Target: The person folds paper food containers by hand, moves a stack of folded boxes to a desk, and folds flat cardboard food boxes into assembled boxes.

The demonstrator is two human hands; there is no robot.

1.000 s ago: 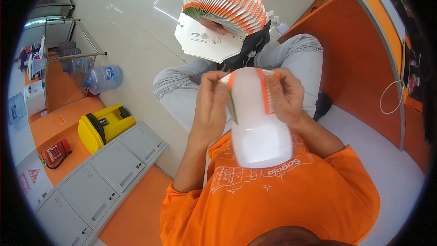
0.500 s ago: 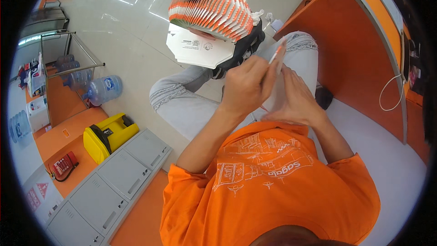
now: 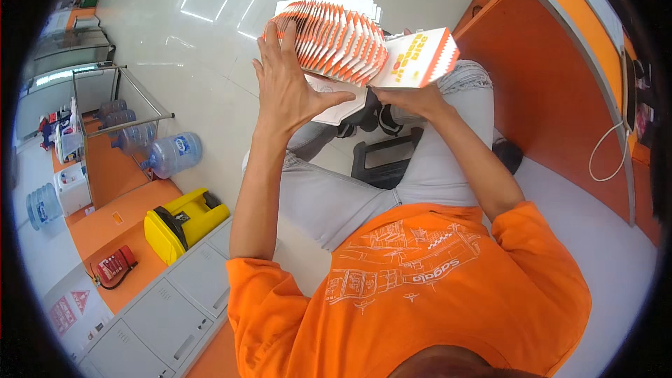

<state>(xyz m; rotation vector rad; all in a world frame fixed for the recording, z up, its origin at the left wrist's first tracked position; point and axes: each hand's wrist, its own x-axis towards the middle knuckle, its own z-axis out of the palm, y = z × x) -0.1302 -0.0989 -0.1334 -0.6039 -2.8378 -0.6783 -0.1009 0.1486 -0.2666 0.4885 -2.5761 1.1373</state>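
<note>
A long row of folded orange-and-white paper cartons (image 3: 343, 38) stands packed together, fanned in a curve, on flat white card sheets (image 3: 332, 106). My left hand (image 3: 280, 91) spreads its fingers over the near left end of the row, fingertips touching the cartons and thumb stretched out to the right. At the right end, my right hand (image 3: 416, 101) holds a single white carton (image 3: 413, 59) with an orange zigzag edge and yellow and red print. It lies against the last cartons of the row. The fingers of this hand are partly hidden under the carton.
A black stool-like frame (image 3: 385, 157) stands between my knees. An orange desk panel (image 3: 539, 77) rises close on the right. To the left are large blue water bottles (image 3: 175, 154), a yellow bin (image 3: 185, 224), a red fire extinguisher (image 3: 113, 267) and grey lockers (image 3: 164, 311).
Both hands have moved from my lap out to the row of cartons. My left hand has opened onto the row's left end; my right hand has brought a carton to its right end.
</note>
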